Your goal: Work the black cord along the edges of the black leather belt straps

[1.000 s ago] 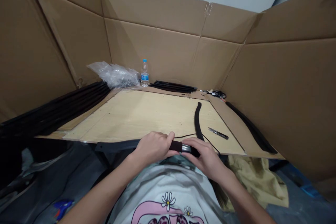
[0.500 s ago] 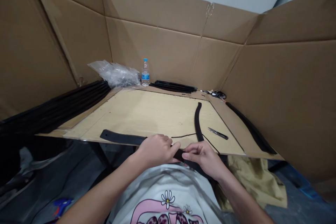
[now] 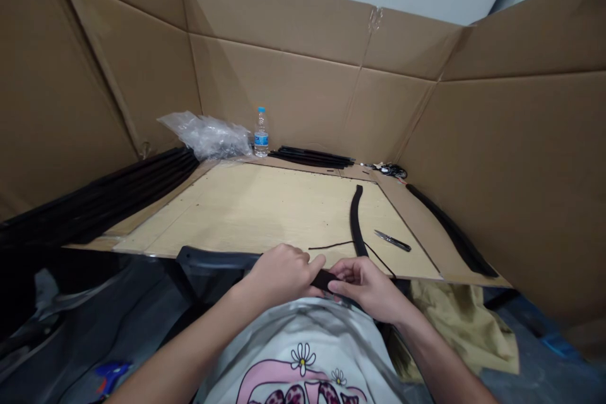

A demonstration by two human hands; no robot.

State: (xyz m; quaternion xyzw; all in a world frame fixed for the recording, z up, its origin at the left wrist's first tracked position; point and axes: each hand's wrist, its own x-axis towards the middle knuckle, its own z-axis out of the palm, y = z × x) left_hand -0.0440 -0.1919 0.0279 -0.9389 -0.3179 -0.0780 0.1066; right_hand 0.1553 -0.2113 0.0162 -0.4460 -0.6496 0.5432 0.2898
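At the front edge of the table, in the head view, my left hand (image 3: 284, 271) is closed around a long black flat strip (image 3: 220, 259). The strip's left end, with a small hole, sticks out past this hand along the table edge. My right hand (image 3: 367, 285) pinches the same strip to the right, thumb and fingers closed on it. A short dark stretch of it shows between the hands; my right hand hides part of the rest. Beyond my right hand lies another curved black strip (image 3: 356, 218), with a thin black cord (image 3: 331, 245) running beneath or against it.
A small silver-bladed tool with a black handle (image 3: 392, 240) lies at the right. Dark strips are stacked at the left (image 3: 118, 192) and back (image 3: 312, 156). A plastic bag (image 3: 213, 136) and water bottle (image 3: 261, 134) stand behind. Cardboard walls (image 3: 284, 76) enclose the table (image 3: 255, 199).
The strip's left end has dropped slightly and shifted left, now lower against the table's front edge. My right hand's fingers have shifted a little on the strip. Both hands still hold it.
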